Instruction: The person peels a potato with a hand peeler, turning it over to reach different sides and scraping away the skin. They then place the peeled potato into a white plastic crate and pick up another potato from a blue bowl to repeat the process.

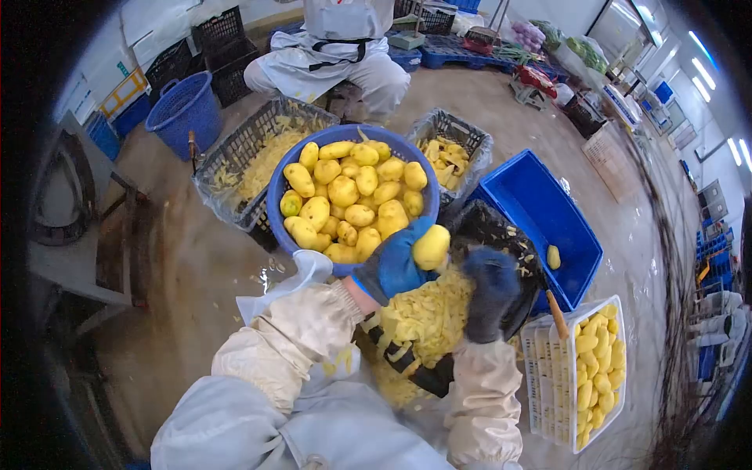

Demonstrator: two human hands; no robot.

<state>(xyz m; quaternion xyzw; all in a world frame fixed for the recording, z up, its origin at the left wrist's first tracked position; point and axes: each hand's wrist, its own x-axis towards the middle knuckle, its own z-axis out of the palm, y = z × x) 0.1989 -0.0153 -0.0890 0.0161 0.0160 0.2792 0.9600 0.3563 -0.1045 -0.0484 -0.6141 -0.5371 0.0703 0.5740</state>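
My left hand (389, 265), in a blue glove, is closed around a yellow potato (432, 247). Just right of it, my right hand (492, 290) wears a dark glove and is smeared by motion; whether it holds anything is hidden. Below both hands lies a heap of pale potato peelings (431, 317), with a black plastic liner (493, 223) beside it. Beyond my left hand stands a round blue tub (276, 205) piled with whole potatoes (342, 190).
At right are a blue bin (580, 235) holding one potato, a white crate (544, 376) of peeled potatoes, and a wooden handle (557, 315). Lined crates (254, 211) of peelings flank the tub. Another person (337, 55) sits opposite; a blue basket (188, 113) stands at left.
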